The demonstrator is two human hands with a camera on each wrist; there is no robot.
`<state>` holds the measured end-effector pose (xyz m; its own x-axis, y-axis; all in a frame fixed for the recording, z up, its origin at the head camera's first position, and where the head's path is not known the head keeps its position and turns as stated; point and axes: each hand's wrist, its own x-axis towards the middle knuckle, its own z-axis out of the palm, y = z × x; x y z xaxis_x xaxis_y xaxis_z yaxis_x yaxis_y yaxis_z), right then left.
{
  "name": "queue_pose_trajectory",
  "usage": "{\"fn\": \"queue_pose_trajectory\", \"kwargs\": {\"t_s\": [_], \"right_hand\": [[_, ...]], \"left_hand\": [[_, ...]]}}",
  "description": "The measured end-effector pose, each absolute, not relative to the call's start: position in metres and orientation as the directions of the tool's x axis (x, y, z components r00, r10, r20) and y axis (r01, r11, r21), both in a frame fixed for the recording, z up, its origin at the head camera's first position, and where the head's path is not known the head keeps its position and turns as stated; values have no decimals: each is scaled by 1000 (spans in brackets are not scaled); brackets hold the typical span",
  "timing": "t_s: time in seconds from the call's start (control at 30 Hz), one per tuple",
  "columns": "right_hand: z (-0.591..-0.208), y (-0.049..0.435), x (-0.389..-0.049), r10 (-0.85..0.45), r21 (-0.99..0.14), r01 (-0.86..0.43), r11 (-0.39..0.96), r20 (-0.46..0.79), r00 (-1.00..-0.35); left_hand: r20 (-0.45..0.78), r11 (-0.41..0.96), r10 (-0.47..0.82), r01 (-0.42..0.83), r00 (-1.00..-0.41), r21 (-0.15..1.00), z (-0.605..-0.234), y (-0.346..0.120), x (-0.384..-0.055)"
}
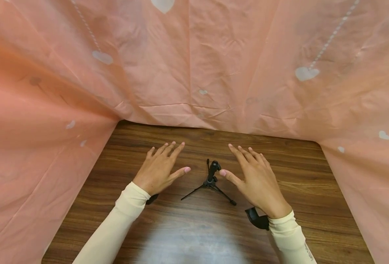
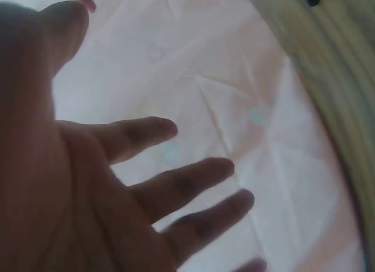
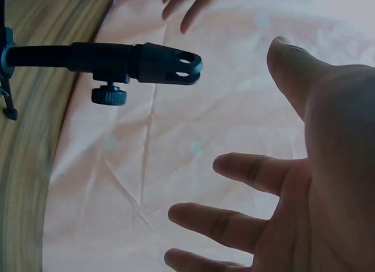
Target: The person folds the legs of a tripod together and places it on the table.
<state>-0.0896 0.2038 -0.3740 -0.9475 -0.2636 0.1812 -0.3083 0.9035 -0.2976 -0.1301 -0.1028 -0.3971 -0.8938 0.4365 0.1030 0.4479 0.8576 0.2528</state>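
A small black tripod (image 1: 211,179) stands upright on the wooden table, its legs spread. In the right wrist view its post (image 3: 105,56) shows a side knob and a forked top with holes. My left hand (image 1: 159,168) is held to the left of the tripod, palm down, fingers straight and spread. To its right is my right hand (image 1: 258,179), fingers also spread, with the thumb tip close to the tripod's top in the head view. Neither hand holds anything. The left wrist view shows the left palm (image 2: 117,184) and fingers over a pink backdrop.
A dark wood-grain table (image 1: 293,183) reflects light near its front. Pink cloth (image 1: 214,73) with white hearts hangs around its back and both sides. Cream sleeves (image 1: 115,220) cover both forearms, and a black wrist-worn piece (image 1: 258,220) sits under the right wrist.
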Motion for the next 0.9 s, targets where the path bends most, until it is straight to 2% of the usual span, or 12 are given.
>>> {"fn": "queue_pose_trajectory", "kwargs": {"t_s": [0.3,0.77,0.9], "right_hand": [[-383,201,-92,-267,-344,-322,882,198,-943],[-404,194,-100,-267,-446,-362,819,264,-927],[-407,191,-102,-275,-464,-370,804,261,-925]], "left_hand": [[176,812,487,518,-856,271,-422,-98,-133],[237,789,503,554,-831,267,-463,-85,-138],[256,762,513,572,-819,303,-480,-80,-137]]}}
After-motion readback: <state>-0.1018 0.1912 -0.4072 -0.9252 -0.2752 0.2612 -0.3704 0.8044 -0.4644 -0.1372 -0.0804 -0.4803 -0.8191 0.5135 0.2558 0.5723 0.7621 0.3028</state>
